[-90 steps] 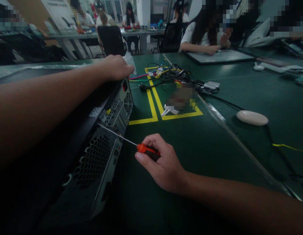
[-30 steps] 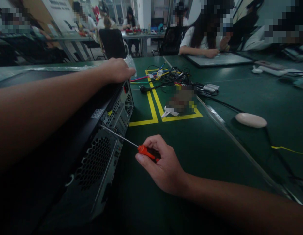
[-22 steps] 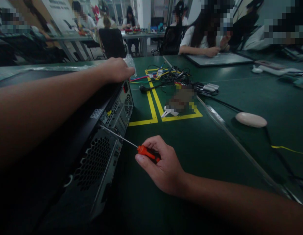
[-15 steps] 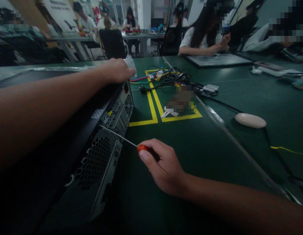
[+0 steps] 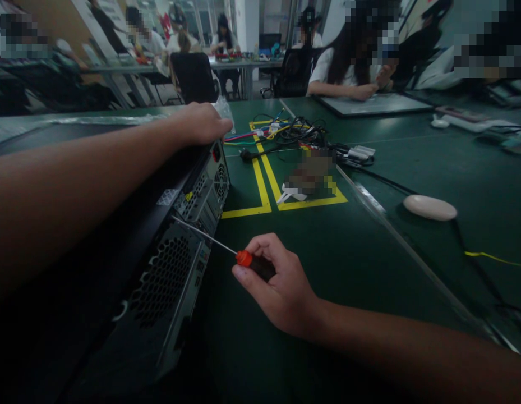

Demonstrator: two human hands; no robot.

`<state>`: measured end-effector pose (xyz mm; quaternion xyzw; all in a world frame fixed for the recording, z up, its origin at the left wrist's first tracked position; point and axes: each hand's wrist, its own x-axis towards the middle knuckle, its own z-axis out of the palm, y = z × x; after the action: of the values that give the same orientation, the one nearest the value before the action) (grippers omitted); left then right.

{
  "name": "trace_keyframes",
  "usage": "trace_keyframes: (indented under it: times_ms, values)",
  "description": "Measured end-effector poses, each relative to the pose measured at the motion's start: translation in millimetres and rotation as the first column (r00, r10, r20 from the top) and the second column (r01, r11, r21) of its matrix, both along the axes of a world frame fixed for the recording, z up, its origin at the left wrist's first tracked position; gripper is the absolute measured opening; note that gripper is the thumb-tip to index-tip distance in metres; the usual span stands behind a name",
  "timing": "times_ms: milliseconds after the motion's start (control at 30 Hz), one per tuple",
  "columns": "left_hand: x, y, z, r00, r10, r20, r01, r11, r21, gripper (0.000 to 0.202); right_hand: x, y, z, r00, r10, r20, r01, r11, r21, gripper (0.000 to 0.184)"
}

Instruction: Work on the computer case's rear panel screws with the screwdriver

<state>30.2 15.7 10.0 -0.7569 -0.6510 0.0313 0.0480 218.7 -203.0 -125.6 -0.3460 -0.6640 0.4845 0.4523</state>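
Note:
A black computer case (image 5: 161, 280) lies on the left, its metal back panel with vents and slots turned to the right. My left hand (image 5: 203, 123) is curled over the upper far corner of the case; its fingertips are partly hidden. In my right hand (image 5: 287, 289) is a screwdriver (image 5: 244, 258) with a red and dark handle, held between thumb and curled fingers. The long thin shaft runs up-left to the panel's edge, where the tip meets the case near a small bracket. The screw itself is too small to make out.
Yellow tape (image 5: 245, 212) marks the green table (image 5: 353, 269). Beyond the case lies a tangle of cables (image 5: 302, 130). A clear strip (image 5: 411, 252) and a pale oval object (image 5: 429, 207) are on the right. Several people sit behind, one beside a flat panel (image 5: 373, 105).
My right hand's fingers have loosened and shifted around the handle, showing more of it. The screwdriver tip stays at the same spot, and my left hand has barely moved.

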Motion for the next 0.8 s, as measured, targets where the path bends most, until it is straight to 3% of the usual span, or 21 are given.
trace_keyframes:
  times_ms: [300,800]
  values:
    - [-0.1,-1.0,-0.8,0.999,0.033,0.043,-0.033,0.999,-0.002,0.064,1.1,-0.4,-2.6,1.000,0.007,0.020,-0.006,1.000,-0.015,0.014]
    - [-1.5,0.7,-1.0,1.000,-0.019,-0.017,0.019,1.000,0.004,0.064,0.2,-0.9,-1.8,0.999,-0.014,0.041,0.015,1.000,-0.027,0.014]
